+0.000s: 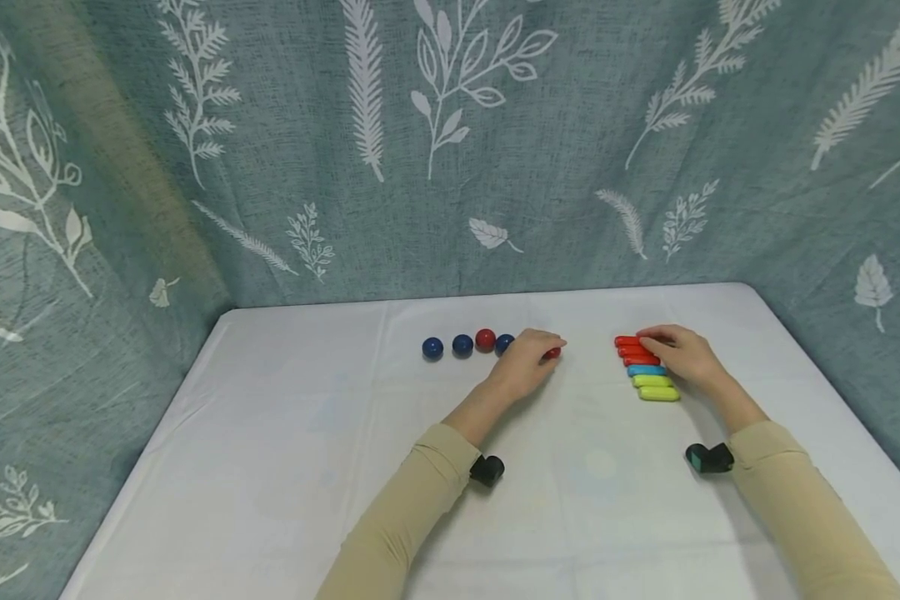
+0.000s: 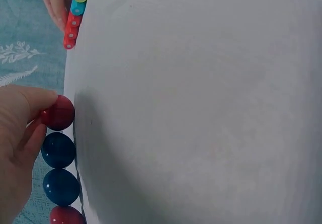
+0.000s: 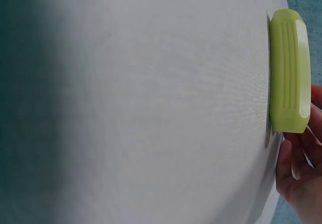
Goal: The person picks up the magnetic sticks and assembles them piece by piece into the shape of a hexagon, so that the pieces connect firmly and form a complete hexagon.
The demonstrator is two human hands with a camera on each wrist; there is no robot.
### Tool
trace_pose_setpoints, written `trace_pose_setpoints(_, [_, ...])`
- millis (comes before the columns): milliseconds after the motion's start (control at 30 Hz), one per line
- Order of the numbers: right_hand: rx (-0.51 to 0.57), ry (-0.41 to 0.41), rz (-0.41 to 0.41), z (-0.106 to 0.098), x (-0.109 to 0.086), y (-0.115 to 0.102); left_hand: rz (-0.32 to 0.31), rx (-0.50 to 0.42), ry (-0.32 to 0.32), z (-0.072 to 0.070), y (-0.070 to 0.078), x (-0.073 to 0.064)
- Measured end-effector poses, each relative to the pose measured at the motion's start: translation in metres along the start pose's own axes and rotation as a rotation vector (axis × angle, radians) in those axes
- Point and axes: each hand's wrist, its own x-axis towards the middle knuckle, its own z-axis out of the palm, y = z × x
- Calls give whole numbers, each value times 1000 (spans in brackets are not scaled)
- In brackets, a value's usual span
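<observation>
My left hand [image 1: 527, 364] pinches a glossy red ball [image 2: 61, 113] at the right end of a row of balls, the thumb and fingers about its side. Beside it in the left wrist view come a blue ball [image 2: 58, 150], another blue one [image 2: 62, 187] and a red one [image 2: 67, 215]. In the head view my hand hides part of this row. My right hand [image 1: 682, 354] has its fingertips on the farthest red plastic bar [image 1: 626, 341], at the top of a column of bars. The nearest, a yellow-green ridged bar [image 3: 290, 73], fills the right wrist view's right side.
Two more blue balls [image 1: 432, 348] lie at the row's left end. Below the red bars follow a blue bar [image 1: 647, 371] and two yellow-green ones. A white cloth covers the table [image 1: 270, 467]; a patterned teal curtain [image 1: 420, 233] rises behind its far edge.
</observation>
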Motion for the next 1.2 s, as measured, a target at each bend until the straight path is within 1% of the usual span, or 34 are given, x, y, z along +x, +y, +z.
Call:
trace_pose_setpoints(167, [1,-2,-1,0,1,1,-25,11,-26,-2,0,0])
trace_pose_setpoints(300, [2,0,8,1,1,1,-24,15,-56,-1,2,-2])
trace_pose_setpoints(400, [3,0,16,0,1,2,-21,-17,-66,0,3,-6])
trace_pose_setpoints(567, [5,-8,18,0,2,1,-55,-140,-60,1,3,-15])
trace_pose_setpoints(800, [7,-12,18,0,0,0,-86,-362,-21,5,-2,-28])
trace_pose_setpoints(867, [7,-13,19,0,0,0,-108,-413,-17,5,-3,-33])
trace_pose_setpoints(1000, [7,-14,32,1,1,1,-165,-458,-16,0,-4,-46])
trace_pose_setpoints(1100, [9,-19,42,2,2,1,-201,-470,-13,-4,-5,-61])
trace_pose_setpoints(1200, [14,-26,47,1,2,1,-226,-489,-12,-10,-6,-79])
